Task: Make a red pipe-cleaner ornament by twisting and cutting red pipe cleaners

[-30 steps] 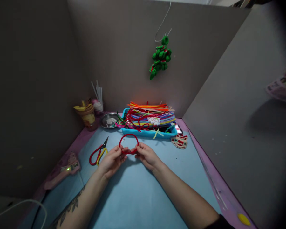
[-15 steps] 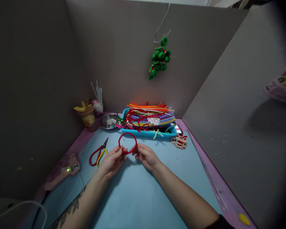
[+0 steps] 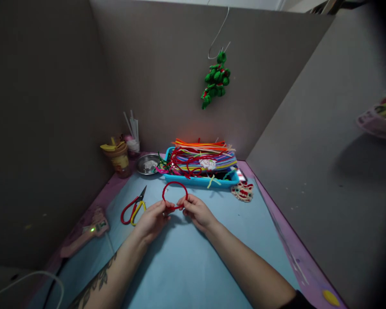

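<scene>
A red pipe cleaner [image 3: 174, 185] bent into a loop stands up between my two hands above the light blue mat [image 3: 186, 262]. My left hand [image 3: 152, 219] pinches the loop's left lower end and my right hand [image 3: 196, 210] pinches its right lower end, the fingertips almost meeting. Red and yellow snips [image 3: 133, 208] lie on the mat just left of my left hand.
A blue tray [image 3: 199, 178] heaped with coloured pipe cleaners stands behind the hands. A metal dish [image 3: 147, 163], a cup [image 3: 119, 158] and white sticks are at the back left. A pink glue gun [image 3: 85, 231] lies left. A green ornament [image 3: 217, 83] hangs on the grey partition.
The loop and both hands have shifted slightly to the right and lower. The grip on the loop's ends is unchanged.
</scene>
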The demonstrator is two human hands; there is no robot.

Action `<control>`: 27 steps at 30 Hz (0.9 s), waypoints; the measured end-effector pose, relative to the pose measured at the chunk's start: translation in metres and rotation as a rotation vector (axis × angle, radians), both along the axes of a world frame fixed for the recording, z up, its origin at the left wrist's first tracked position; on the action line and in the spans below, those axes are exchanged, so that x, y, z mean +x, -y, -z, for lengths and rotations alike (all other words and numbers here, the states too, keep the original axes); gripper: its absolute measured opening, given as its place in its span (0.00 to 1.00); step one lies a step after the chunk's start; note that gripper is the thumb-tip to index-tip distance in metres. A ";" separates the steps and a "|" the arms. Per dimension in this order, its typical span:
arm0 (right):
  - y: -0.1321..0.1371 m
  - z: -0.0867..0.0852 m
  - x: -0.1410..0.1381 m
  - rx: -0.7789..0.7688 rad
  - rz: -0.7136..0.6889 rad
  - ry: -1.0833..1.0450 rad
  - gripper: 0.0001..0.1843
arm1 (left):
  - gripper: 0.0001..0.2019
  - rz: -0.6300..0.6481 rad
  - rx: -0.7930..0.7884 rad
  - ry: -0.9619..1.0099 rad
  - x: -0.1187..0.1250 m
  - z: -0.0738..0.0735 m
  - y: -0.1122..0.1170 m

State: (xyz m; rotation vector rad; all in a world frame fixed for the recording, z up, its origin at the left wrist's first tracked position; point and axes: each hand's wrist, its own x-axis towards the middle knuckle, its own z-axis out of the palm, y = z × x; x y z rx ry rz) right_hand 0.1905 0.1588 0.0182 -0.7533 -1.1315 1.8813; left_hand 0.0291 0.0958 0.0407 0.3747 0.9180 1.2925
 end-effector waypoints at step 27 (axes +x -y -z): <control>-0.003 -0.001 0.005 0.184 -0.002 0.239 0.12 | 0.07 -0.071 -0.033 -0.058 -0.012 0.003 -0.006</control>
